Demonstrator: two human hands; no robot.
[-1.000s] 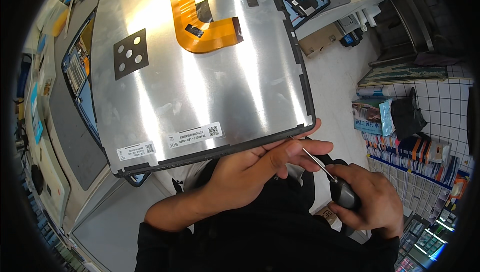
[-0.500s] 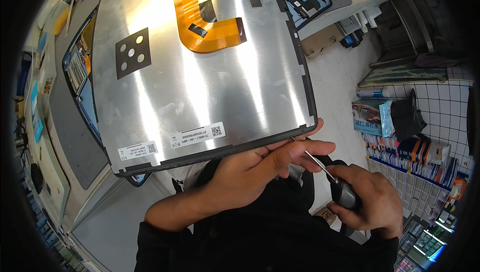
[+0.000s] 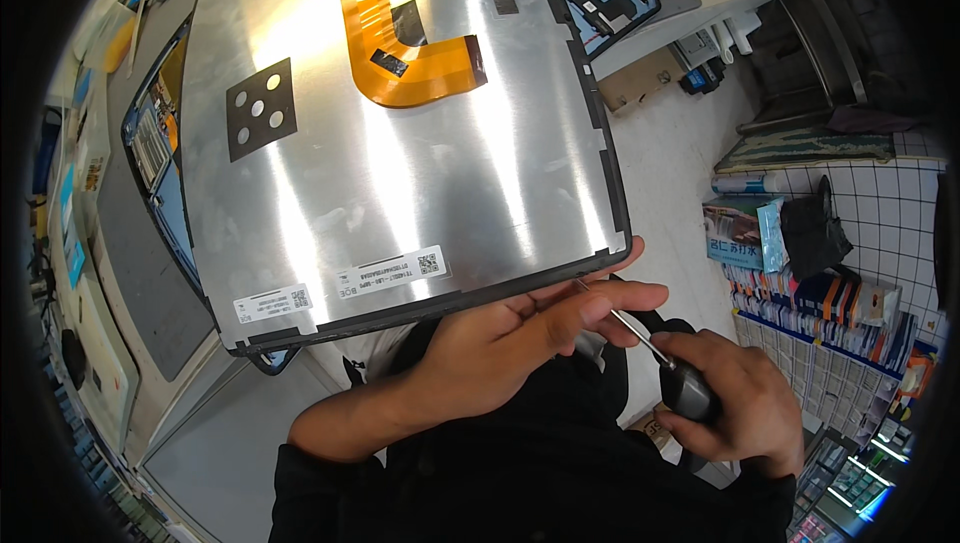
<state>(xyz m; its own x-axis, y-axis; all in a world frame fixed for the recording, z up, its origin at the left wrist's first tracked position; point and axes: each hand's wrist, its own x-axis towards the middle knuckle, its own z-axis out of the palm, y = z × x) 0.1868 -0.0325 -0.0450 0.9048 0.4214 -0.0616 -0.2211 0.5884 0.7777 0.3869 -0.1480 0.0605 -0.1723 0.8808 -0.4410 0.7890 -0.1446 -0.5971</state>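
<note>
A large display panel (image 3: 400,183) with a silver metal back, black rim and wide orange flex cable (image 3: 400,73) fills the upper middle. My left hand (image 3: 500,348) holds it at the near right corner, with fingers reaching under the edge and the thumb below the rim. In my right hand (image 3: 745,398) is a screwdriver (image 3: 690,391) with a dark bulbous handle and a thin metal shaft. The shaft passes by my left thumb and index finger to the panel's near edge. Its tip is too small to make out there.
Under and beside the panel lies an opened blue device housing (image 3: 172,198) with exposed parts, on a grey mat (image 3: 135,273). Another part of a housing (image 3: 612,8) shows at the upper right. A grid rack (image 3: 880,193) with boxes stands to the right.
The panel has shifted very slightly to the left. My right hand and the screwdriver have moved a little left with it; both holds are the same.
</note>
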